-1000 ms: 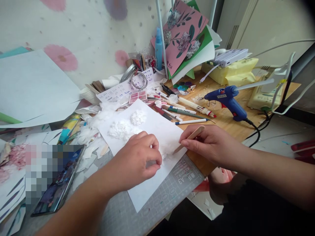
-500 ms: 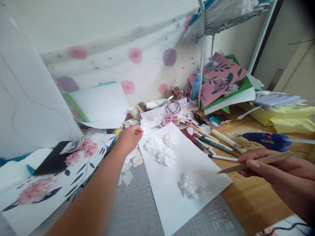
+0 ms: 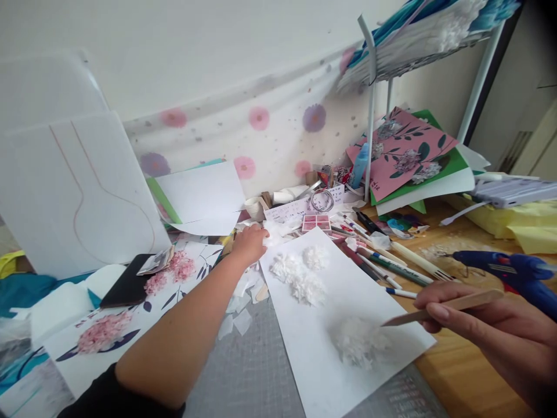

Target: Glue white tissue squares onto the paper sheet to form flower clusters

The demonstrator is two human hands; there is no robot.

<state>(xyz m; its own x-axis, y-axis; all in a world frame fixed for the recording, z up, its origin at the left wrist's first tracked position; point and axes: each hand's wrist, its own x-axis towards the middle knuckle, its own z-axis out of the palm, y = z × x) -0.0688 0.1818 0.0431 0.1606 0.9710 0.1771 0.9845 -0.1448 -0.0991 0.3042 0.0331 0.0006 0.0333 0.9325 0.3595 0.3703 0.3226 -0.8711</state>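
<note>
My right hand [image 3: 500,342] pinches a flat wooden stick [image 3: 472,299] with a pointed tip, held above the right edge of a white paper sheet [image 3: 313,354]. On that sheet sit several white ruffled paper flower clusters [image 3: 307,288]; the nearest one [image 3: 359,342], below the stick's tip, is blurred. My left hand [image 3: 251,247] is stretched out past the sheet's far left corner, its fingers curled at a heap of white tissue paper [image 3: 275,232]. What its fingertips hold, if anything, is hidden. Loose white paper pieces [image 3: 242,321] lie below that hand.
Under the sheet lies a grey cutting mat [image 3: 248,371]. Pens and brushes [image 3: 391,264] crowd the right, near a blue glue gun [image 3: 500,264]. A pink palette [image 3: 316,222] stands behind the sheet. At left are a flower painting [image 3: 174,325] and a black flat item [image 3: 126,284].
My left hand reaches a little farther into the white tissue heap. The stick stays in my right hand. The whole view has shifted, showing more of the left side.
</note>
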